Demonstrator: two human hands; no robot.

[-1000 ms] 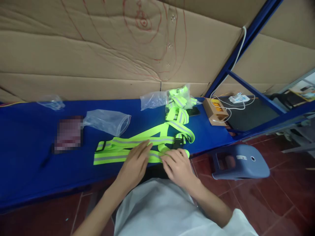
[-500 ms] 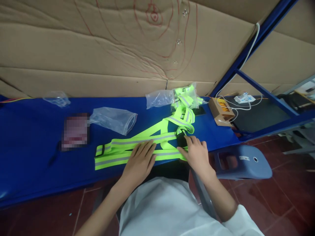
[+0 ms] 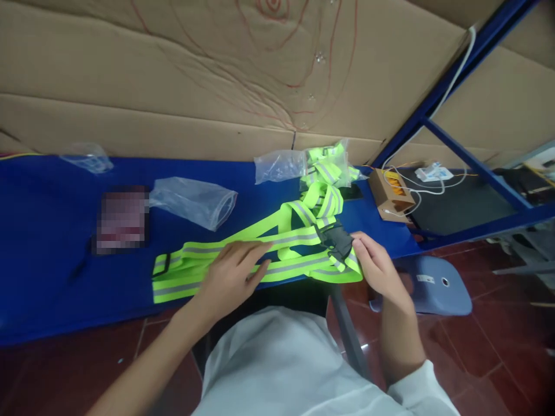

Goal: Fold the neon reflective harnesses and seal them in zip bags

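Neon-yellow reflective straps (image 3: 295, 267) with silver stripes lie along the front of the blue table. They join at a black connecting piece (image 3: 336, 240). My right hand (image 3: 375, 263) pinches the right edge of this piece between thumb and fingers, tilting it up off the table. My left hand (image 3: 234, 268) lies over the straps left of it, fingers stretched out and thumb apart. A black slider (image 3: 162, 264) shows at the left end of the straps. More of the same webbing is bunched up behind the black piece.
At the back, a clear bag of neon straps (image 3: 327, 164) leans near the cardboard wall. Empty plastic bags (image 3: 195, 202) lie to the left, beside a blurred-out item (image 3: 121, 219). A small carton (image 3: 390, 196) with cables stands right; a blue stool (image 3: 433, 286) is below.
My right hand has moved right and lifted the black piece, which is now turned into view. My left hand has slid left along the straps. The view has shifted slightly.
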